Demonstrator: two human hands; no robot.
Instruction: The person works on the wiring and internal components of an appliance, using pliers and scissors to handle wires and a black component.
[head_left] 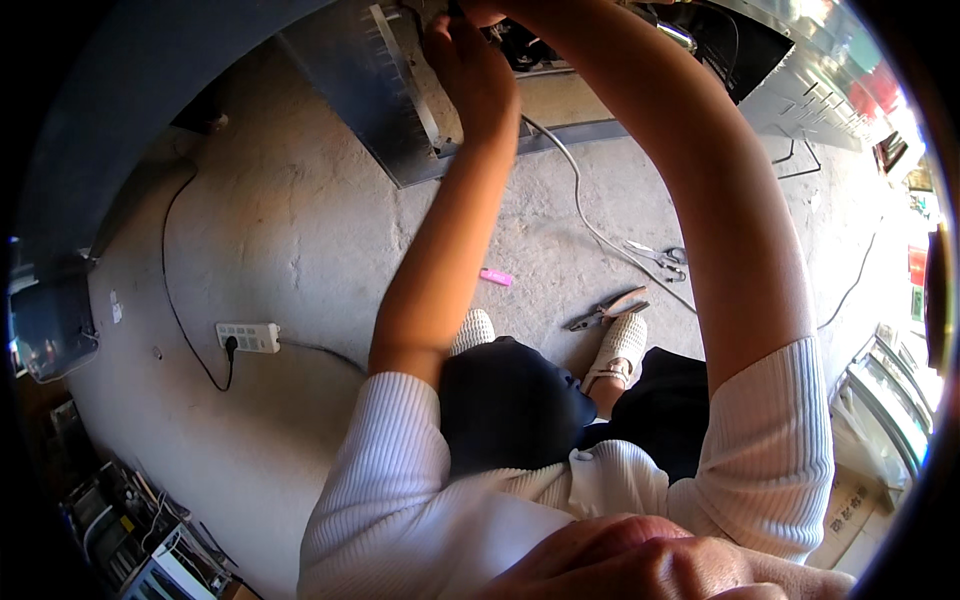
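Note:
Both my arms stretch up to the open lower part of a dark metal appliance cabinet [355, 95] at the top of the head view. My left hand [478, 75] is at the inner side of the opening, its fingers bent and close together; their tips are in shadow, and what they pinch cannot be made out. Right beside it, my right hand [486, 10] is mostly cut off by the upper edge, so its fingers are hidden. Dark parts [525, 45] and wiring show inside the cabinet behind my hands. From the opening a grey cable [577, 185] runs down onto the floor.
Pliers [608, 309] lie by my right shoe, with scissors [660, 260] farther off and a small pink object [496, 277] left of them. A white power strip [250, 338] with a black plug sits at the left. Electronic equipment [140, 530] stands lower left, a cardboard box [850, 515] lower right.

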